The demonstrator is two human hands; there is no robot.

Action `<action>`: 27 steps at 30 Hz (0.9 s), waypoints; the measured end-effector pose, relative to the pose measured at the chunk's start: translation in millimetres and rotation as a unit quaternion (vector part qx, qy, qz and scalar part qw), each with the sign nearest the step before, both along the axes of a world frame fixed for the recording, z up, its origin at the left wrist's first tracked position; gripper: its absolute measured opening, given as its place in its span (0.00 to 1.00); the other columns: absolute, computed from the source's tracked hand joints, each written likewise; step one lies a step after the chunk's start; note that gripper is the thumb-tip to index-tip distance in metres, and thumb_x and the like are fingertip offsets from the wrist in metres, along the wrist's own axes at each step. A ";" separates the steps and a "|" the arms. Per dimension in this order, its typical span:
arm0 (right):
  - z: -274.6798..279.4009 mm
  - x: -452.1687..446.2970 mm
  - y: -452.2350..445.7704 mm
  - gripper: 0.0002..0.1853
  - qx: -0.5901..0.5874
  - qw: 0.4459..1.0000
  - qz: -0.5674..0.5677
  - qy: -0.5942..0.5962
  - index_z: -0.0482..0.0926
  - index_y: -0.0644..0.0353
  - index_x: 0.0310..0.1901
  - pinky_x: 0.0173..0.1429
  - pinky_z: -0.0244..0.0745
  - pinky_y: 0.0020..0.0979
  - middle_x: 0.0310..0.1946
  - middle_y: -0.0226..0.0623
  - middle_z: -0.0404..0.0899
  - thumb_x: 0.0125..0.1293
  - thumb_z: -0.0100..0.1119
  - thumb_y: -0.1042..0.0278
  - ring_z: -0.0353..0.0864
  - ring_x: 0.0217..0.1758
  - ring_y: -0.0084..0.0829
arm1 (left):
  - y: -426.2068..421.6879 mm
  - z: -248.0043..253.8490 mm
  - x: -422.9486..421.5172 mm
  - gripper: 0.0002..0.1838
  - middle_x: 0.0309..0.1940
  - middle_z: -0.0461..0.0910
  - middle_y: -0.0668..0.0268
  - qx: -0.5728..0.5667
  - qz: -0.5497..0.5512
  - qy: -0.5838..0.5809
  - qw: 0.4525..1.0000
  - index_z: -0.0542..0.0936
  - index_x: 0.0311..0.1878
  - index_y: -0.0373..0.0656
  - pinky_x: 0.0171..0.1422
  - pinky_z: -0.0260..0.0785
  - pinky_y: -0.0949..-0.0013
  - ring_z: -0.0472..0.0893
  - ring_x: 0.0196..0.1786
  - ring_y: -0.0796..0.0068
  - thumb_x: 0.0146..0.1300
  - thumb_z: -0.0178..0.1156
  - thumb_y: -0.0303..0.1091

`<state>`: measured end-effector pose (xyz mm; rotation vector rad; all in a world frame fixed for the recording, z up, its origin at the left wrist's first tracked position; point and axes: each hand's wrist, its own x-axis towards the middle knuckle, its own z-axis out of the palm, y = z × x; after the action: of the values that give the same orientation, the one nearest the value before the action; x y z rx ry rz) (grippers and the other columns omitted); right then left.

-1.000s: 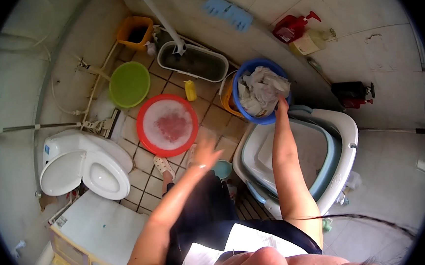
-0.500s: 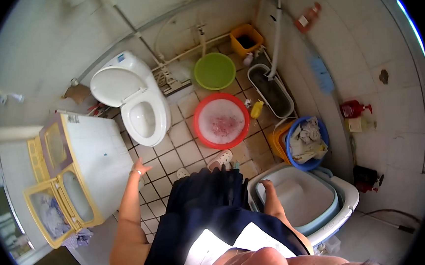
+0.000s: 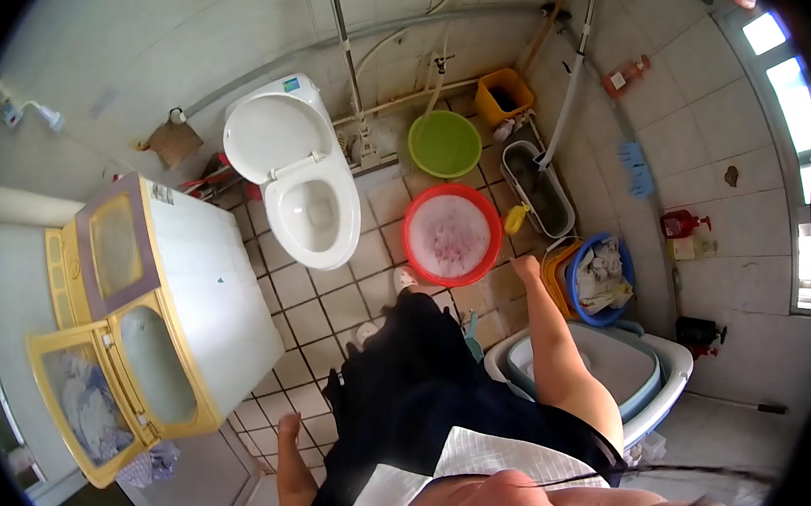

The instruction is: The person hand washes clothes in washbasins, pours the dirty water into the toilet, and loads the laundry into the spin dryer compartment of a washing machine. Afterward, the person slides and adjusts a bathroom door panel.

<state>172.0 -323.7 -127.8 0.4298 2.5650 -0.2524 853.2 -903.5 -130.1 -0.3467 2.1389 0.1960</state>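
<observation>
My right hand (image 3: 525, 268) hangs out over the floor, just right of the red basin (image 3: 415, 264). White foam (image 3: 446, 224) with reddish patches fills that basin. Between the hand and the grey mop bucket (image 3: 535, 190) is a yellow bottle (image 3: 515, 219). My left hand (image 3: 289, 428) is low at my side above the tiles, nearest the twin-tub washing machine (image 3: 217, 308). Both hands are small in view, their fingers bunched from this angle, and nothing can be made out in either.
A toilet (image 3: 313, 217) with its lid up stands ahead, beside a green basin (image 3: 445, 145). To the right are a blue basin (image 3: 625, 275) of cloths and a large baby-bath-like tub (image 3: 681, 362). The washer's open lid (image 3: 64, 408) juts out left.
My body has turned and stepped toward the red basin. My right hand has moved forward from over the tub; my left hand has dropped back from beside the washing machine's front corner.
</observation>
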 end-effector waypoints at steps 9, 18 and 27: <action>-9.8 -291.6 -226.8 0.28 0.000 0.996 0.069 0.064 0.82 0.59 0.48 0.63 0.69 0.48 0.56 0.45 0.78 0.58 0.62 0.41 0.73 0.64 0.43 | 7.8 90.1 -32.5 0.20 0.28 0.81 0.65 0.154 0.800 0.019 0.580 0.79 0.44 0.43 0.26 0.68 0.68 0.77 0.26 0.73 0.69 0.52 0.51; -67.5 -597.2 -392.7 0.42 0.109 0.939 0.264 0.190 0.56 0.59 0.72 0.74 0.51 0.55 0.76 0.36 0.50 0.64 0.61 0.47 0.46 0.79 0.38 | -1.7 91.5 -194.8 0.14 0.29 0.75 0.69 0.126 0.927 -0.077 0.345 0.76 0.33 0.51 0.33 0.70 0.57 0.75 0.33 0.66 0.69 0.49 0.49; -99.6 -708.9 -423.1 0.36 0.221 0.949 0.225 0.025 0.69 0.58 0.66 0.62 0.61 0.57 0.67 0.46 0.67 0.73 0.32 0.36 0.64 0.68 0.51 | 1.0 123.6 -197.9 0.15 0.18 0.67 0.71 0.085 0.993 0.031 0.081 0.70 0.23 0.51 0.27 0.66 0.62 0.67 0.22 0.71 0.69 0.52 0.37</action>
<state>-536.9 -746.8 -227.4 -0.0190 2.6743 0.4883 655.3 -902.5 -6.5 -2.7169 -0.2006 1.7807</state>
